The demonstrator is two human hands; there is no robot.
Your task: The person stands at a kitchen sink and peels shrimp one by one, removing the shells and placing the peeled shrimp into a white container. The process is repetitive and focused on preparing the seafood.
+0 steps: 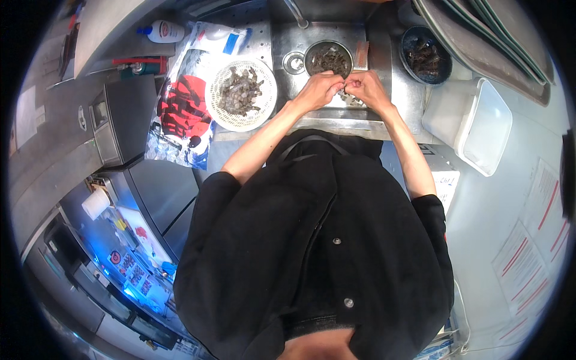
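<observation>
My left hand [320, 90] and my right hand [368, 91] meet fingertip to fingertip over the front of a steel sink [297, 96]. Pinched between them is a small piece that looks like a shrimp, mostly hidden by the fingers. Just beyond, a round metal bowl [330, 57] in the sink holds many grey shrimp. Pale scraps or shrimp pieces [353, 100] lie on the sink floor below my right hand. To the left, a white plastic colander [210, 103] carries a heap of grey, translucent shrimp [240, 92].
A printed plastic bag [184, 108] lies under the colander's left side. At right stand a dark bowl [405, 67] of brownish shrimp or shells, a white plastic bin [486, 126] and leaning trays [490, 49]. A faucet [297, 13] overhangs the sink; a pump bottle [164, 31] stands back left.
</observation>
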